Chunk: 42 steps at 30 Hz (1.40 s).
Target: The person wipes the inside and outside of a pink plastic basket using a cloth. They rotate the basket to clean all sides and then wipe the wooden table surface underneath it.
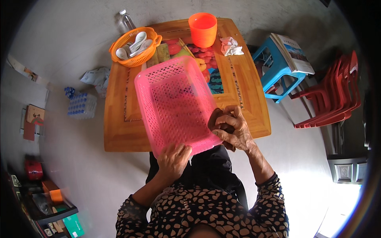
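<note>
A pink plastic basket [174,99] with a lattice of holes lies tilted over the near part of the wooden table, its near end past the table edge. My left hand [173,160] grips the rim at that near end, thumb and fingers closed over it. At the basket's right side, near the corner, my right hand [235,129] has bent fingers closed round a dark brown, bunched thing [214,118]. This thing touches the basket's side wall; its kind is hard to make out under the fingers. Nothing shows inside the basket.
On the wooden table [254,119] stand an orange basket [137,62] of white spoons, stacked orange cups [203,33] and crumpled tissue [231,47]. A clear bottle [127,20] is behind. Right are a blue stool [278,75] with a book and stacked red chairs [333,95]; left, bottled water [82,105].
</note>
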Available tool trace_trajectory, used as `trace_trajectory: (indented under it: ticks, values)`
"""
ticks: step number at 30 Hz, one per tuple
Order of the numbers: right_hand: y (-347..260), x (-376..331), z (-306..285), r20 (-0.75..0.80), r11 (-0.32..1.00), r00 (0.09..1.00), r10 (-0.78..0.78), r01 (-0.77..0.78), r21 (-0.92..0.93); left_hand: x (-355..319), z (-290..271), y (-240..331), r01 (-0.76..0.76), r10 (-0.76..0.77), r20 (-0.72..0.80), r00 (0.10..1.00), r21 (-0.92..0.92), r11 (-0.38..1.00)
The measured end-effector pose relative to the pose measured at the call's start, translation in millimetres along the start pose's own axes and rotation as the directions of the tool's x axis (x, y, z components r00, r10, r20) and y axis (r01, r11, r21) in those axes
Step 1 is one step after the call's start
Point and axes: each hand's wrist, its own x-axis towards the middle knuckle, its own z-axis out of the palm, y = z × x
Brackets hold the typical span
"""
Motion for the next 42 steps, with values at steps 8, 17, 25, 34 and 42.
trace_trajectory:
  ticks: [8,17,25,34,42]
  values:
    - [11,21,6,0.040,0.994,0.999,0.005,-0.001,-0.111,-3,-4,-4,-0.080,0.081,0.000,0.997,-0.086,0.993]
    - [42,104,22,0.057,0.968,0.995,-0.086,0.097,-0.230,-5,-6,-6,-0.054,0.058,0.024,0.998,-0.153,0.987]
    - [86,160,38,-0.024,0.897,0.999,-0.041,0.027,-0.441,-8,-2,-4,-0.028,0.031,0.050,0.998,-0.065,0.998]
    - [46,81,-39,0.030,0.919,0.928,0.372,-0.364,-0.155,-7,-4,-2,-0.009,0.014,0.057,0.998,-0.072,0.997]
    - [15,44,-8,0.059,0.999,0.998,-0.024,0.026,-0.040,-4,-5,0,0.005,0.000,0.042,0.999,-0.121,0.993]
